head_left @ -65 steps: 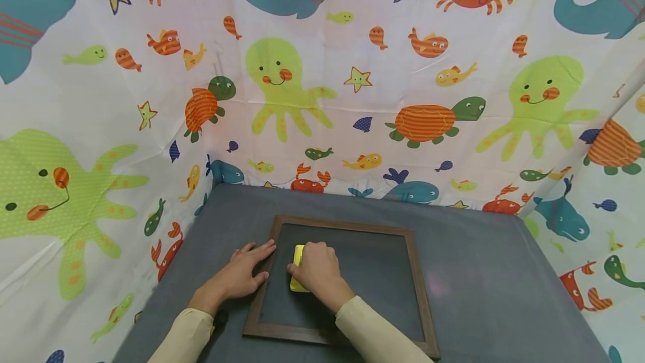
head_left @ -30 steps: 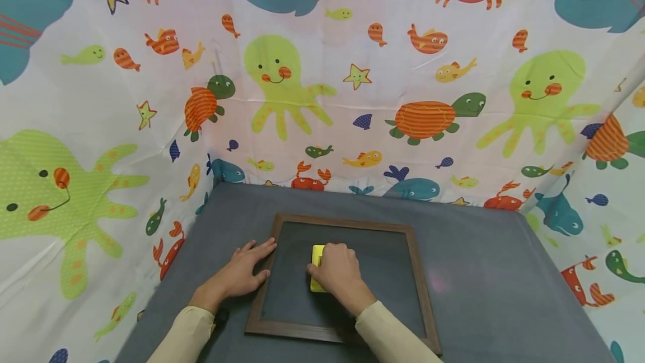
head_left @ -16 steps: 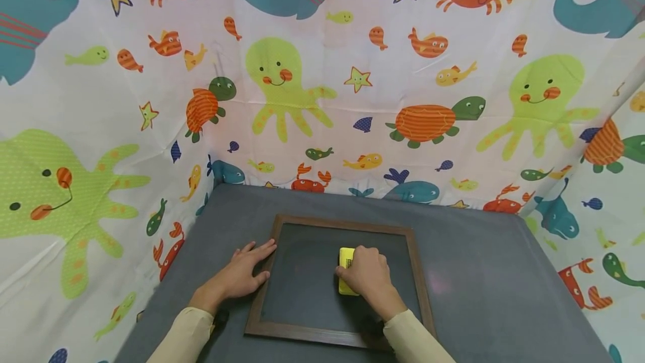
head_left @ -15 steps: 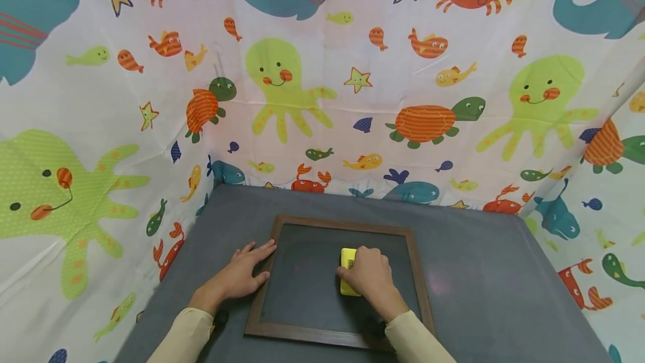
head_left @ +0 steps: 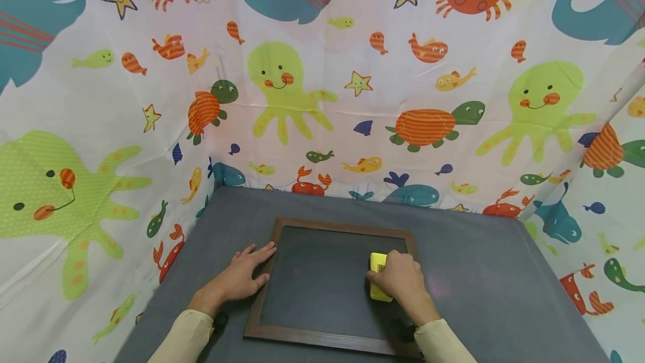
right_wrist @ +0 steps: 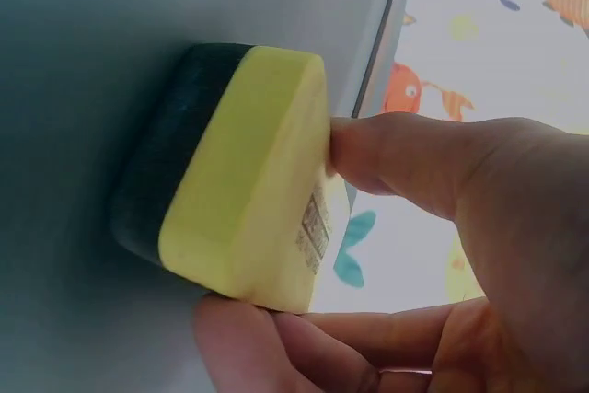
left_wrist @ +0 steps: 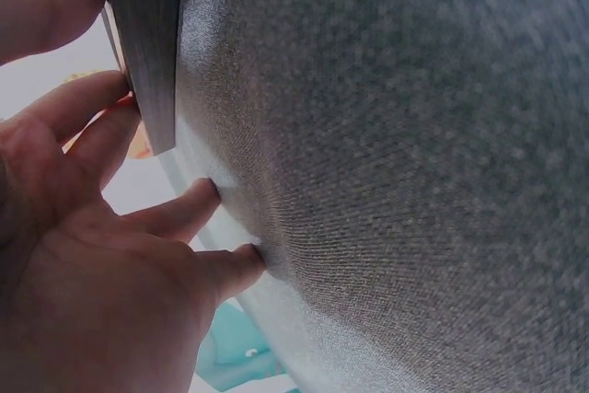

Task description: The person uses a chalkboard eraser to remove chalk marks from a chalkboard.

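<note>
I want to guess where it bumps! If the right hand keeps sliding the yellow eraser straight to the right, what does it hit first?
Most likely the board's wooden frame. The right hand holds the eraser on the dark board just inside that right edge, with nothing between them as far as the head view shows.

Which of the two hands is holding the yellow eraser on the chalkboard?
The right hand grips the yellow eraser near the right side of the chalkboard. The left hand lies flat, fingers on the board's wooden frame, holding nothing.
</note>
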`<act>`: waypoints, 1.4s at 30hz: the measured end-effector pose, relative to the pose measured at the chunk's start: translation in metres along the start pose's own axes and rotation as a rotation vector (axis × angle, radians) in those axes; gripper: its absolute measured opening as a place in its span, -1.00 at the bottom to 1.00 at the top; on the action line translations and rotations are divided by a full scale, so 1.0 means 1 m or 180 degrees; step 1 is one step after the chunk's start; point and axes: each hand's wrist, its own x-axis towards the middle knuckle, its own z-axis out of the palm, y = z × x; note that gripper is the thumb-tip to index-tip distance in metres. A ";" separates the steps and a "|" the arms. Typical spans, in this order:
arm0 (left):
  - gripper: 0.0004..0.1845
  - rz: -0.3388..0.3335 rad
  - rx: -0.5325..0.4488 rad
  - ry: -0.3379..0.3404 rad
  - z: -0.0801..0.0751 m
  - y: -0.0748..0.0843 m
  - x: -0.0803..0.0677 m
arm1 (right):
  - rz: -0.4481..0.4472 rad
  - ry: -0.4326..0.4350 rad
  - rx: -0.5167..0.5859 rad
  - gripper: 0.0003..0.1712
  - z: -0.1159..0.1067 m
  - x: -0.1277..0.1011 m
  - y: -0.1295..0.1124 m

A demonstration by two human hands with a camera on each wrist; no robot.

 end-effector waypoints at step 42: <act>-0.23 -0.0079 0.0031 0.0015 0.005 -0.002 0.004 | -0.0153 0.0086 -0.0211 -0.45 0.001 0.000 -0.005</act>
